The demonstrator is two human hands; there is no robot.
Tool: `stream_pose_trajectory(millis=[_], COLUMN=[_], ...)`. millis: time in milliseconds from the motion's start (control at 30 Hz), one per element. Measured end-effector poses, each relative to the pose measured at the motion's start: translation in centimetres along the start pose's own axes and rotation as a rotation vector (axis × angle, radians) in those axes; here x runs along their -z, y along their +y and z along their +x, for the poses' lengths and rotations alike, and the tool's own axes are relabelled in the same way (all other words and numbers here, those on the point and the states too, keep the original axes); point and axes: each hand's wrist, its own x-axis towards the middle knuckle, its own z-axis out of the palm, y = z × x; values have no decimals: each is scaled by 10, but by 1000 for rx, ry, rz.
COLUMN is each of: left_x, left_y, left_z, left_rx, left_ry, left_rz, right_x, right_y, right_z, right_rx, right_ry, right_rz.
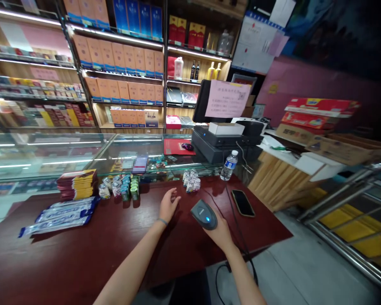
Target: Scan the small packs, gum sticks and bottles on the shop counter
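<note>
My right hand [220, 233] is closed around a dark grey barcode scanner [204, 214] with a lit blue light on top. The scanner's head points away from me, above the dark red tabletop [120, 254]. My left hand [169, 205] is beside it on the left, low over the tabletop, its fingers loosely bent and apart with nothing visible in them. Beyond the hands stands a cluster of small capped bottles or jars [191, 181]. Further left is a group of small containers [134, 188], several with green or blue-green sides.
At left lie blue-and-white long packets [62, 214] and a stack of maroon-and-yellow packs [76, 184]. A phone [243, 203] and a water bottle [229, 165] are at right. A cable runs down the table's right side. Behind are a glass counter [82, 154] and a monitor [203, 101].
</note>
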Motion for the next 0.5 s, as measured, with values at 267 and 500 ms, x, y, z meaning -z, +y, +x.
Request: stream_pose_trajectory(millis=[267, 500], left_x=[-47, -63], left_y=[-22, -37], left_z=[32, 50], left_rx=[-101, -187], left_ry=[-144, -117], left_rz=[128, 368], right_x=[21, 20], right_y=[24, 29], right_z=[-2, -2], right_rx=[-30, -22], right_ry=[39, 33], right_rz=[-5, 5])
